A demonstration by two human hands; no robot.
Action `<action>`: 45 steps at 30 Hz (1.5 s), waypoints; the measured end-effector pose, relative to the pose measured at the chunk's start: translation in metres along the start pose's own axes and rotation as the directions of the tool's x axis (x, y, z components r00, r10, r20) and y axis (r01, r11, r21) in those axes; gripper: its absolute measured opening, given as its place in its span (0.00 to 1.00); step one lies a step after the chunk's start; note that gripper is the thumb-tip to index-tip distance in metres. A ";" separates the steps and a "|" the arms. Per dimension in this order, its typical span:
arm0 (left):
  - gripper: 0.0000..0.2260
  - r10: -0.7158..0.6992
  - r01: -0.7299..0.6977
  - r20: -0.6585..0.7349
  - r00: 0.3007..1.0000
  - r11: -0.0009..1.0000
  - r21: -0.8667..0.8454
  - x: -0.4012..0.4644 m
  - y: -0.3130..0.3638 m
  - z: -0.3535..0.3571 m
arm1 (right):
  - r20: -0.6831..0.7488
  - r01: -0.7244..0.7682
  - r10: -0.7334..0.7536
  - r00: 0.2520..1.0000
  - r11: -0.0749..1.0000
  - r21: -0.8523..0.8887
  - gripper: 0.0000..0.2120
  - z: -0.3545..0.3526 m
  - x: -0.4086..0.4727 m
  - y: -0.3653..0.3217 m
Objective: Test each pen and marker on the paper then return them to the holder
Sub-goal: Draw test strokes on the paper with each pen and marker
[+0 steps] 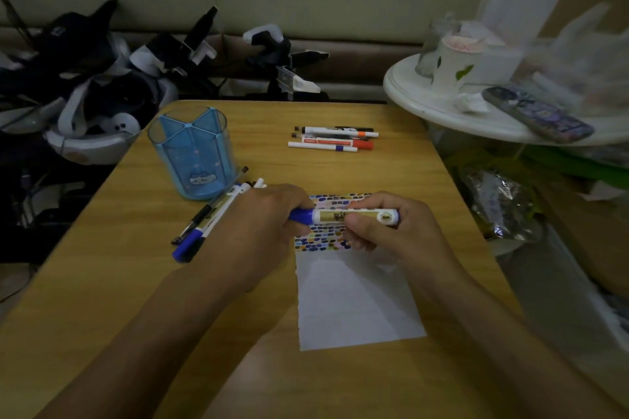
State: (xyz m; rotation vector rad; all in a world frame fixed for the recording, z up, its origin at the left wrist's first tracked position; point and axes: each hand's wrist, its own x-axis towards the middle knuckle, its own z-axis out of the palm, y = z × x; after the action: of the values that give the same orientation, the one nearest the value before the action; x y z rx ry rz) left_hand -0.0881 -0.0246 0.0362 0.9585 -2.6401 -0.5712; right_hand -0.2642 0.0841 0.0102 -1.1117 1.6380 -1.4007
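I hold a blue-capped white marker (343,216) level over the top of the paper (357,299). My left hand (265,228) grips its blue cap end, and my right hand (384,231) grips its barrel. The paper's upper strip bears many coloured dabs; its lower part is blank white. An empty blue transparent holder (192,153) stands at the left of the wooden table (119,282). A bunch of pens (204,221) lies between the holder and my left hand. Another group of pens and markers (333,139) lies at the far middle.
A round white side table (442,109) at the right carries a cup (456,61), a phone (537,114) and plastic wrap. Dark gear and headsets pile up at the back left, off the table. Bags sit on the floor at the right.
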 end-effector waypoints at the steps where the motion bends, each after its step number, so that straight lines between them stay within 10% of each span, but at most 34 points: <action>1: 0.13 0.002 -0.003 -0.003 1.000 1.000 -0.006 0.000 0.000 0.001 | 0.005 -0.003 0.003 1.000 1.000 0.008 0.05 0.000 0.000 0.000; 15: 0.13 0.251 -0.250 -0.071 0.965 0.968 0.021 0.000 0.000 -0.002 | 0.127 0.075 -0.067 0.990 0.995 -0.060 0.05 0.009 0.005 -0.004; 32: 0.08 -0.052 0.092 -0.172 0.984 0.967 0.236 -0.001 -0.035 -0.008 | -0.027 0.002 -0.007 1.000 0.978 -0.208 0.07 0.002 0.019 0.002; 45: 0.14 0.008 0.035 -0.130 0.992 0.946 0.321 0.008 -0.045 0.001 | -0.036 -0.015 0.006 0.999 0.973 -0.231 0.10 -0.002 0.021 0.007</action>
State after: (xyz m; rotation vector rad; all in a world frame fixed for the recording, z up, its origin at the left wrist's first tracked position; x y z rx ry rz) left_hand -0.0702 -0.0614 0.0159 1.0628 -2.6578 -0.0707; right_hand -0.2749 0.0656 0.0038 -1.2123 1.8665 -1.2515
